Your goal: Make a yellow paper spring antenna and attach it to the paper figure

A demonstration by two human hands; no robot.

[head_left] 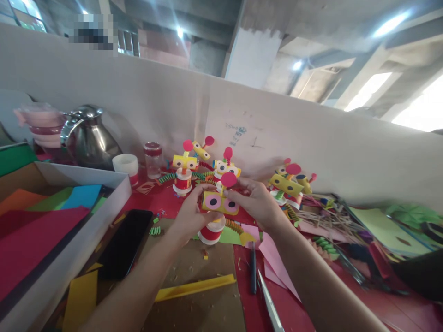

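Observation:
Both hands are at a paper figure in the middle. Its yellow tube head has two pink-ringed eyes and a round pink piece on top. Below the head is a white and red cup body with a folded paper arm at its right. My left hand is closed on the left end of the head, its thumb low across the front. My right hand reaches to the head's right top, fingers bent near the pink piece; its fingertips are partly hidden behind the figure.
Similar figures stand behind and at right. At left are a paper-filled box, phone, metal jug, cup and jar. A pen, scissors and yellow strip lie in front.

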